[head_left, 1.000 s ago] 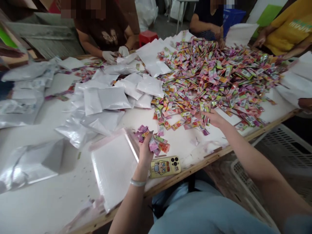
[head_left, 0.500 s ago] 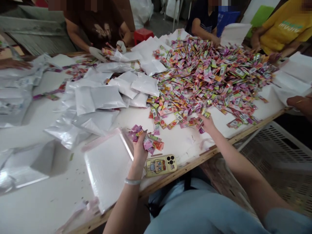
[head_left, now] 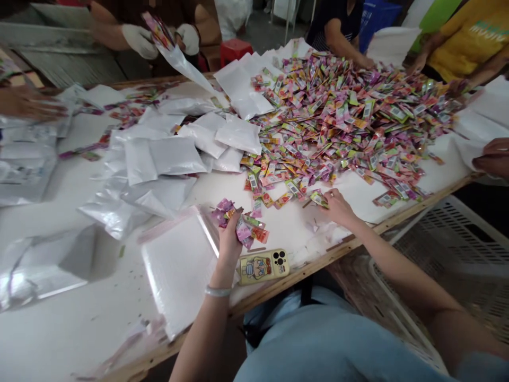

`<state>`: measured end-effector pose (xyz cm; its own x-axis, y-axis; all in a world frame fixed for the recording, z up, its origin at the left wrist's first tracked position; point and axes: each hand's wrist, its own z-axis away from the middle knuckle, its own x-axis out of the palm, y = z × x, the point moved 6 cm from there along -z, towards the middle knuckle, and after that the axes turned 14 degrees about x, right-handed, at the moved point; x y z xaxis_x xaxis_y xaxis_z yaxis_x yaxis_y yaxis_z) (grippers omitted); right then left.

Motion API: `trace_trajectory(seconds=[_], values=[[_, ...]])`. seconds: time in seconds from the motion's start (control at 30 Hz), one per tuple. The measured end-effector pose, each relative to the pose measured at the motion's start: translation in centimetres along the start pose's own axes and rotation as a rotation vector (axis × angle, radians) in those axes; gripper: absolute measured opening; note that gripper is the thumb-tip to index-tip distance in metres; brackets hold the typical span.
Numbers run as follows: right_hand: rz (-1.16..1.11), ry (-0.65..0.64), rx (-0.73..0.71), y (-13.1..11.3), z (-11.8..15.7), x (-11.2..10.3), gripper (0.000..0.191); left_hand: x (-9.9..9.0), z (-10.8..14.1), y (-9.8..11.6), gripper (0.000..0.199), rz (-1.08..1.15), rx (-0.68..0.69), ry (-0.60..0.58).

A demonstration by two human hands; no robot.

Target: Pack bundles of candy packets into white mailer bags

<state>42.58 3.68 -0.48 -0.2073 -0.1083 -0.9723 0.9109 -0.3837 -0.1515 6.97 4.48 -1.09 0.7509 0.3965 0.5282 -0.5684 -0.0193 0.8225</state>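
Note:
My left hand is closed round a bunch of small printed sachets, pink, purple and green, fanned out on both sides of the fingers. Farther right, my right hand pinches a few green and yellow sachets just above the white table. Behind it spreads a big heap of the same kind of sachets. A phone in a yellow cartoon case lies by the table edge, right of my left wrist. Under and left of that wrist is a stack of flat white plastic mailing bags.
Filled white bags are piled left of the heap. Across the table, a person's gloved hands hold a white bag and sachets. Other people's hands work at the right. A white crate stands below the wooden table edge.
My right hand has drawn back a little from the heap's near edge with sachets in its fingers. My left hand stays almost still. The gloved hands opposite have lifted a bag and sachets.

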Motion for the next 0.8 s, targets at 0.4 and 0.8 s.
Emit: trace_trajectory(seconds=[0.4, 0.8], values=[[-1.211, -0.083, 0.314, 0.6, 0.2, 2.2, 0.030, 0.7, 2.3, -0.6, 0.039, -0.231, 0.241, -0.256], [-0.735, 0.179, 0.030, -3.7, -2.3, -0.9, 0.044, 1.9, 3.0, -3.0, 0.041, -0.292, 0.163, -0.420]])
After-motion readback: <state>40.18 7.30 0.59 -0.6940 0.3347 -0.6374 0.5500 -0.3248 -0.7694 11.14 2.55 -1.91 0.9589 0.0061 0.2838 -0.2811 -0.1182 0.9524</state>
